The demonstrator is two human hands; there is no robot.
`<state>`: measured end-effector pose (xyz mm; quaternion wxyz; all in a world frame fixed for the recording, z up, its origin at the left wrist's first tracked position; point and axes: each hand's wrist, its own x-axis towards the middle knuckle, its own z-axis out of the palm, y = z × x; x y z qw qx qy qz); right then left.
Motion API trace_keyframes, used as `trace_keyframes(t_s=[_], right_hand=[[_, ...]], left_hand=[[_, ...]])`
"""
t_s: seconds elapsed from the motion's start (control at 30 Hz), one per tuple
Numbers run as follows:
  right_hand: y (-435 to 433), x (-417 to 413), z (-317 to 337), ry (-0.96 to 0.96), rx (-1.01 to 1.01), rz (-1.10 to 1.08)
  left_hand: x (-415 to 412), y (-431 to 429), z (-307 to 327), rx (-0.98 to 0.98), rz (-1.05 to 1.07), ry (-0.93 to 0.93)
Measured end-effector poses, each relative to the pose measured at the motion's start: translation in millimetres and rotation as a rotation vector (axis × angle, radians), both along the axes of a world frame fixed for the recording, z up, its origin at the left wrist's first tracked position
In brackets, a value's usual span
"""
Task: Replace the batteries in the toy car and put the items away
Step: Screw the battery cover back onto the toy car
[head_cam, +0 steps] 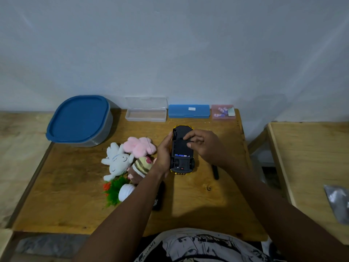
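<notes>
A yellow toy car (181,167) lies upside down on the wooden table (75,195), its black underside facing me. My left hand (164,154) grips the car's left side. My right hand (205,146) rests over the underside, with thumb and fingertips pinched on the black battery cover (180,147). A strip of blue battery (182,155) shows in the gap below the cover. A pink box (223,117) with several small batteries sits at the table's back right. A black screwdriver (215,173) lies to the car's right, partly hidden by my right wrist.
Along the back stand a grey tub with a blue lid (79,120), an open clear case (146,114) and a shut blue case (188,111). Plush toys (118,161) and a small fake plant (115,191) lie left of the car. A black object (158,201) lies under my left forearm. A second table (311,157) stands at the right.
</notes>
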<state>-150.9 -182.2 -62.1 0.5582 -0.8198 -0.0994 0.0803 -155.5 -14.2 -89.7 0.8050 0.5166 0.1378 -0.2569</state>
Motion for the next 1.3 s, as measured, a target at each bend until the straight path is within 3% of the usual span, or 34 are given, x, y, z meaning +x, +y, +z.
trace_keyframes(t_s=[0.77, 0.9, 1.1, 1.3], right_hand=[[1, 0, 2, 0.046, -0.027, 0.013], [4, -3, -2, -0.063, -0.123, -0.06], [9, -10, -15, -0.393, -0.353, -0.22], [11, -15, -27, -0.192, -0.139, -0.385]], left_hand=[[3, -4, -6, -0.01, 0.02, 0.013], [3, -6, -4, -0.02, 0.034, 0.014], [3, -9, 0, -0.053, 0.035, -0.007], [5, -9, -1, -0.025, 0.006, -0.037]])
